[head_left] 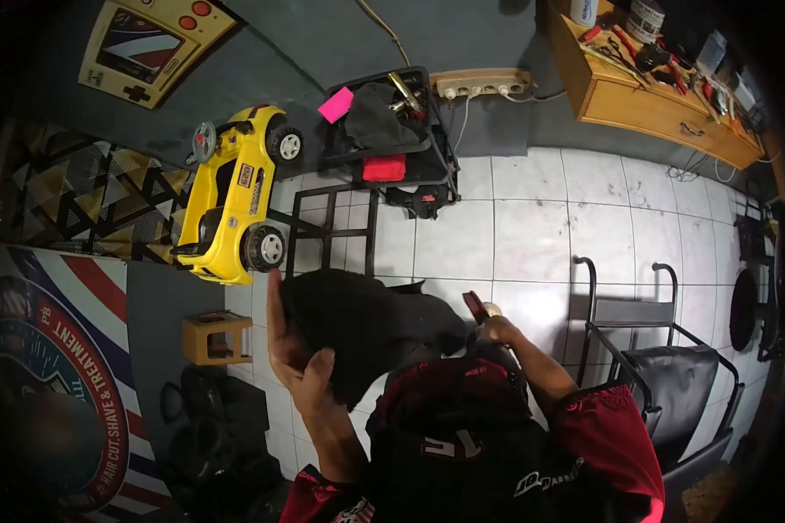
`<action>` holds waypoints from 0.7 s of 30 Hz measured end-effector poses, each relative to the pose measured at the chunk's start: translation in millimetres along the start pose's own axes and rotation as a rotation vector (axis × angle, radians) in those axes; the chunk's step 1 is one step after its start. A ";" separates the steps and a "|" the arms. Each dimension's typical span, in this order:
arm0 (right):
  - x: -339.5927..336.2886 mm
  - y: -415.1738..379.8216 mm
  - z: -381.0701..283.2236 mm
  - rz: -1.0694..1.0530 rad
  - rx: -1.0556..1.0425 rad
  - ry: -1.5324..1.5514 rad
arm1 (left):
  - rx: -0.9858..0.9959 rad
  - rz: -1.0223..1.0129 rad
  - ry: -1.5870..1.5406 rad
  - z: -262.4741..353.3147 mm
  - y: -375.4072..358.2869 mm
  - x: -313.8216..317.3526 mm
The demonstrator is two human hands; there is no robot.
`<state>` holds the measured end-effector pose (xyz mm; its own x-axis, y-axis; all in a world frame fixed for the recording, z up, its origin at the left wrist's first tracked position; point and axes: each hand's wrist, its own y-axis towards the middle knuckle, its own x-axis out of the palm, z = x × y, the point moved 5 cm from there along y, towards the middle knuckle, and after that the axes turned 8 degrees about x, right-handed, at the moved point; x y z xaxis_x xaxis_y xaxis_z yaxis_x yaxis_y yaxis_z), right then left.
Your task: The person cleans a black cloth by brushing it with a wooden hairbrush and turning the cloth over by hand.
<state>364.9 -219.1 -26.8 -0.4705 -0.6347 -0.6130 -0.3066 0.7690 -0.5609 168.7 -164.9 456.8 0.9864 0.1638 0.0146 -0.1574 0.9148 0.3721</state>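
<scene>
A black cloth spreads in front of my body, its left edge lying against my left hand. The fingers of that hand stretch up along the cloth, and the thumb stands apart from them. My right hand is closed around a small brush-like thing with a dark reddish-brown side. A pale part shows beside it, and its exact kind is hard to make out. The cloth's right end reaches close to my right hand.
A yellow toy car stands on its side by a black metal frame. Behind are a loaded black cart and a power strip. A black chair is at right, a brown stool at left, a tool-covered wooden drawer unit upper right.
</scene>
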 end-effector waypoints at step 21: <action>-64.8 -26.2 -88.2 0.304 0.011 0.000 | 0.067 -0.080 -0.074 36.4 -5.2 22.8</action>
<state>330.5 -191.4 76.7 -0.5392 -0.3755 -0.7538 -0.1427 0.9229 -0.3576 193.7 -179.4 489.0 0.9969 0.0614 0.0497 -0.0770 0.8968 0.4357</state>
